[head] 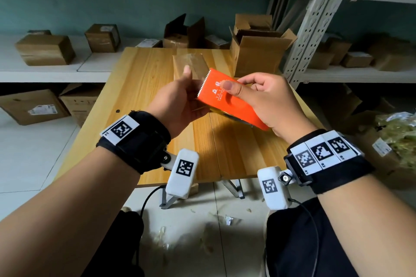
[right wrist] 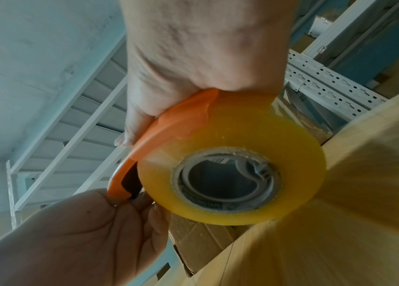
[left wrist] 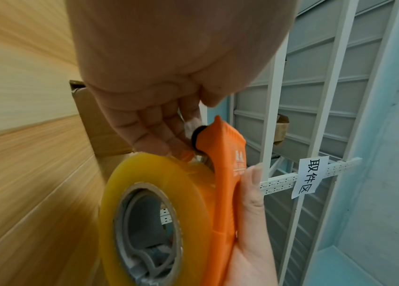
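Note:
An orange tape dispenser [head: 227, 100] with a toothed cutter edge and a yellowish clear tape roll [left wrist: 122, 185] is held in the air above the wooden table [head: 144, 78]. My right hand [head: 258, 96] grips the dispenser body, thumb pressed on its orange top face. My left hand [head: 191, 90] is at the cutter end, its fingers [left wrist: 168, 133] pinching what looks like the tape end by the black roller, thumb raised. In the right wrist view the roll [right wrist: 242, 131] hangs under the dispenser [right wrist: 168, 123], and the left hand [right wrist: 129, 205] touches its tip.
A flat glossy brown packet [head: 189, 63] lies on the table beyond my hands. An open cardboard box [head: 258, 51] stands at the table's back right, beside a perforated metal rack upright [head: 315, 20]. Shelves with several cardboard boxes [head: 45, 49] run behind and to both sides.

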Motion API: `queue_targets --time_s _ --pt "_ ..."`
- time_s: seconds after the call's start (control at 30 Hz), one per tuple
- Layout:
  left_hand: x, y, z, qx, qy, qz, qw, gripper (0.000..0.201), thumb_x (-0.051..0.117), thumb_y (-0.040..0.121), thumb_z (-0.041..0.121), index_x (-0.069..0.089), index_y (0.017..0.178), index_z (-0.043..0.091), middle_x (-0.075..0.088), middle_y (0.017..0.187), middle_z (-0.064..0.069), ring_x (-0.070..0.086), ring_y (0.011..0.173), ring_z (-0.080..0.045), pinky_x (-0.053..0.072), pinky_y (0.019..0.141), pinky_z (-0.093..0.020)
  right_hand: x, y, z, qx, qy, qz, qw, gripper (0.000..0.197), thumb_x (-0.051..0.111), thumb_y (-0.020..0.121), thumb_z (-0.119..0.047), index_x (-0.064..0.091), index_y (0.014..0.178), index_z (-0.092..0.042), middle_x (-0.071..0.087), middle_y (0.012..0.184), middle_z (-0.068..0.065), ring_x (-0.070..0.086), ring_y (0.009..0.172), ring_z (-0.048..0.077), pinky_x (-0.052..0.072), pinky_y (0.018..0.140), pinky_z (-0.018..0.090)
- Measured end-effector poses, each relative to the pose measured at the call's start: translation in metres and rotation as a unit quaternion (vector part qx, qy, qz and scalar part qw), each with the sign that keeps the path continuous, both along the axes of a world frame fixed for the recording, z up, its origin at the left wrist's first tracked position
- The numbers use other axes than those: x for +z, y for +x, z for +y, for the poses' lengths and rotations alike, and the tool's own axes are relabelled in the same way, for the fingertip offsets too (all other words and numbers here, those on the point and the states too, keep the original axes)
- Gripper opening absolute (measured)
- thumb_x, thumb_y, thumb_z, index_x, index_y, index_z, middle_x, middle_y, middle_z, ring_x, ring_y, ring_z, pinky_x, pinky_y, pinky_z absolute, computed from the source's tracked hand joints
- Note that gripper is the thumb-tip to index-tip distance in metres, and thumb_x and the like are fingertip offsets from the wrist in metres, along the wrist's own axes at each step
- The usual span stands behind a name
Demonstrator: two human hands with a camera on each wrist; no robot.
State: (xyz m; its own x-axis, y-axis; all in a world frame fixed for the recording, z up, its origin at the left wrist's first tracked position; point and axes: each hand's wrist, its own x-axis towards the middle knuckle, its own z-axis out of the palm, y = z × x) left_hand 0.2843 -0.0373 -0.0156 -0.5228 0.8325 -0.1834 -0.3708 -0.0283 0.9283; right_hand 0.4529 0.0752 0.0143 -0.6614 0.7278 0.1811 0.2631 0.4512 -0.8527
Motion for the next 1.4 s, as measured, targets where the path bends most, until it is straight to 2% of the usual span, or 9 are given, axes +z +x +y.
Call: queue_targets --time_s 0.07,0.17,0.3,0.47,0.73,0.87,1.1,1.2,1.4 --pt "0.002 0.001 -0.001 -0.02 0.007 0.018 1.0 0.066 0.056 0.097 0.063 0.069 0.124 0.004 0.073 0.119 -0.017 0.069 0.118 -0.034 0.054 0.109 -0.046 -0.001 0.0 0.001 0.005 -0.001 0.002 1.0 0.055 0.074 0.069 -0.079 0.07 0.101 -0.034 0.079 0.097 0.005 0.077 0.088 0.02 0.063 0.087 0.056" --pt "0.001 0.006 -0.002 0.013 0.015 0.035 0.999 0.047 0.065 0.102 0.034 0.067 0.13 -0.004 0.072 0.119 -0.024 0.069 0.109 -0.035 0.052 0.11 -0.05 -0.001 0.002 0.002 0.011 0.001 0.003 1.0 0.055 0.073 0.068 -0.078 0.07 0.101 -0.034 0.079 0.097 0.003 0.077 0.088 0.018 0.063 0.088 0.054" --pt "-0.002 0.006 -0.002 0.031 0.01 0.04 0.999 0.026 0.065 0.102 0.019 0.074 0.121 0.004 0.076 0.103 -0.018 0.073 0.085 -0.023 0.062 0.085 -0.035 -0.004 0.004 0.002 0.015 0.009 0.001 1.0 0.054 0.075 0.071 -0.074 0.071 0.104 -0.031 0.079 0.092 0.0 0.077 0.084 0.014 0.064 0.085 0.05" --pt "-0.003 0.004 -0.005 0.004 0.044 0.042 0.998 0.017 0.06 0.103 0.009 0.075 0.095 0.005 0.077 0.09 -0.015 0.076 0.08 -0.023 0.064 0.077 -0.034 -0.008 0.006 0.001 0.019 0.018 0.006 1.0 0.058 0.075 0.07 -0.075 0.073 0.104 -0.028 0.078 0.092 0.004 0.076 0.085 0.019 0.064 0.085 0.053" --pt "0.001 0.009 -0.009 0.029 0.088 0.076 0.993 0.025 0.072 0.086 0.025 0.074 0.097 0.003 0.076 0.093 -0.02 0.075 0.088 -0.035 0.063 0.086 -0.056 -0.003 0.01 0.0 0.02 0.012 -0.006 1.0 0.058 0.074 0.066 -0.076 0.07 0.101 -0.03 0.079 0.091 -0.004 0.077 0.081 0.011 0.066 0.081 0.045" --pt "0.002 0.009 -0.014 0.039 0.088 0.069 0.993 0.017 0.07 0.095 0.018 0.075 0.096 0.002 0.076 0.092 -0.019 0.073 0.084 -0.032 0.062 0.089 -0.057 -0.001 0.014 0.001 0.02 0.007 -0.005 1.0 0.059 0.079 0.065 -0.072 0.073 0.1 -0.025 0.08 0.087 -0.004 0.078 0.078 0.01 0.066 0.082 0.046" --pt "0.004 0.007 -0.021 0.053 0.071 0.05 0.995 0.014 0.067 0.1 0.014 0.074 0.093 0.005 0.077 0.081 -0.01 0.072 0.07 -0.017 0.06 0.064 -0.031 -0.002 0.03 0.001 0.037 0.042 -0.012 0.998 0.058 0.082 0.066 -0.068 0.077 0.094 -0.018 0.079 0.085 -0.004 0.077 0.074 0.009 0.062 0.066 0.03" --pt "0.006 -0.003 -0.025 0.091 0.063 0.022 0.994 0.011 0.07 0.098 0.015 0.075 0.09 0.009 0.075 0.08 -0.006 0.07 0.069 -0.013 0.057 0.06 -0.026 -0.002 0.037 0.006 0.031 0.065 -0.02 0.997 0.058 0.08 0.061 -0.074 0.076 0.089 -0.022 0.078 0.084 -0.003 0.076 0.075 0.009 0.062 0.068 0.035" --pt "0.011 -0.024 -0.032 0.123 0.065 0.019 0.99 0.007 0.075 0.094 0.017 0.078 0.092 0.011 0.073 0.082 -0.003 0.065 0.071 -0.01 0.053 0.063 -0.02 -0.002 0.052 0.024 0.006 0.046 -0.021 0.999 0.073 0.077 0.049 -0.094 0.077 0.085 -0.031 0.079 0.081 -0.001 0.078 0.072 0.018 0.063 0.071 0.06"
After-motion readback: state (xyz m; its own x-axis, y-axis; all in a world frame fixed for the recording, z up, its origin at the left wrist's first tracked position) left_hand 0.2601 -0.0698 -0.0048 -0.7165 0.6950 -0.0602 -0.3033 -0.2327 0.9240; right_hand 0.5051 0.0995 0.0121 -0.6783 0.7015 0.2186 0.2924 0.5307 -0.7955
